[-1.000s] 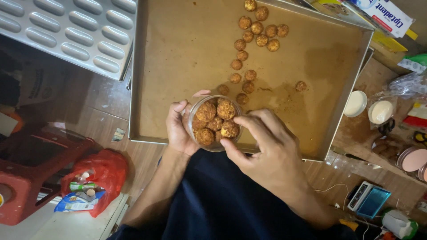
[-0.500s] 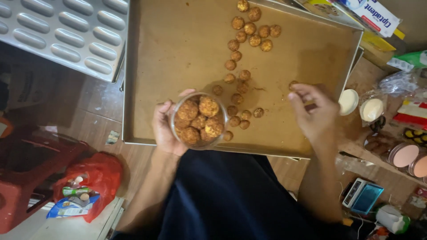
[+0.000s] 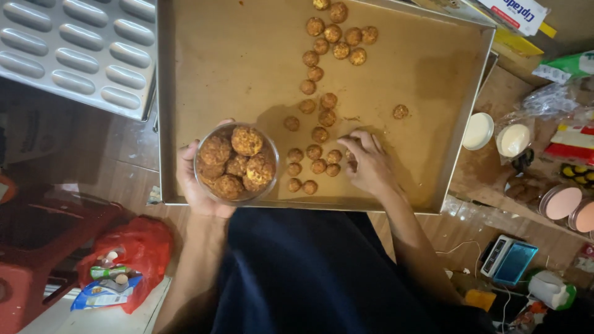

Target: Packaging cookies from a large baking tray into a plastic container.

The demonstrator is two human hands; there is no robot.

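My left hand [image 3: 197, 185] holds a clear round cup [image 3: 237, 162] heaped with brown crumb-coated balls, over the near edge of a large metal baking tray [image 3: 166, 93] lined with brown paper. My right hand [image 3: 366, 162] rests palm down on the paper, fingertips curled at a small brown ball among several that lie in a loose cluster [image 3: 312, 167] next to the cup. More balls trail toward the tray's far side [image 3: 337, 37]. One ball [image 3: 400, 111] lies alone to the right.
A grey moulded pan [image 3: 74, 49] with oblong cavities lies at the far left. Two small white-filled cups [image 3: 495, 135], pink lids [image 3: 563, 201], a small scale [image 3: 510, 258] and packages crowd the right. A red bag [image 3: 133, 256] and red stool [image 3: 31, 247] sit lower left.
My right hand moved from the cup out to the tray's right side, then came back left and down onto the balls near the cup. The cup stayed in my left hand.
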